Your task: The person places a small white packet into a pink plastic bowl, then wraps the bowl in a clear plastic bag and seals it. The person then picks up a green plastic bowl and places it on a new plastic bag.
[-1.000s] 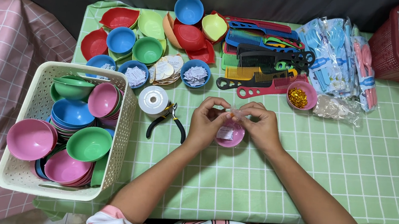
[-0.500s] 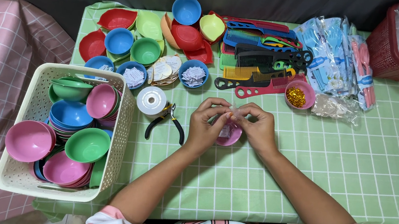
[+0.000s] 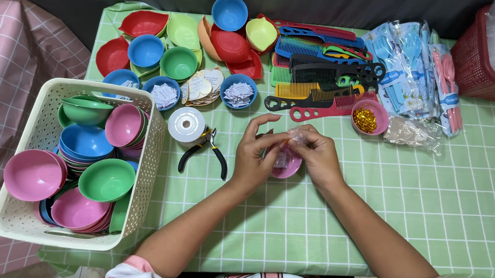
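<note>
— Fingers on both hands are pinched together on one small see-through plastic packet (image 3: 289, 147). The left hand (image 3: 256, 158) grips its left side and the right hand (image 3: 315, 158) grips its right side, thumbs and fingertips shut tight on it.

— Where is that packet?

— Just above a little pink plastic bowl (image 3: 288, 165) that sits on the green checked tablecloth (image 3: 438, 210), in the middle of the table. The bowl is mostly hidden by the hands.

— Did anything change?

— Yes. A second ago the hands were closer together and lower over the bowl. Now the left hand's fingers are spread wider and lifted, and the packet shows more between the two hands. So the packet work looks like it is going on, not finished. I cannot tell if the packet is open or closed.

— What is close by?

— Just left of the hands lie black-handled pliers (image 3: 205, 153), touching a round white roll of tape (image 3: 186, 124). Farther left is a cream plastic basket (image 3: 141, 170) full of pink, green and blue bowls. On the far side sit more coloured bowls, some with paper bits, and a pile of coloured plastic combs (image 3: 321, 66). To the right of the combs is a pink bowl of shiny gold bits (image 3: 366, 118), then a heap of clear bags with blue and pink things (image 3: 416, 71).
</note>
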